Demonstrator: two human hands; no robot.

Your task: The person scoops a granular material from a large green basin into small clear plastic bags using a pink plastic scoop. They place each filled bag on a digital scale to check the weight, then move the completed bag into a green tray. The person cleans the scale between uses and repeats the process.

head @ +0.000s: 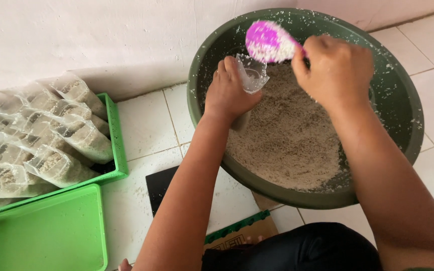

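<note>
Left hand [229, 93] closed around a clear plastic bag [252, 75], mouth up, over the green basin [408, 120]. Right hand [337, 70] grips a pink scoop [267, 41] of grain, tilted at the bag's mouth.

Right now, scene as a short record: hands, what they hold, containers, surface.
left hand: holds a small clear plastic bag open, inside the basin
right hand: grips a pink scoop loaded with grain, tipped just above the bag mouth
basin: large, dark green, round, on the floor, holds a pale grainy mix
upper green tray: piled with filled clear bags
lower green tray: nothing visible in it
floor: white tiles, with scattered grains
dark flat object: on tiles under left forearm, kind unclear
</note>
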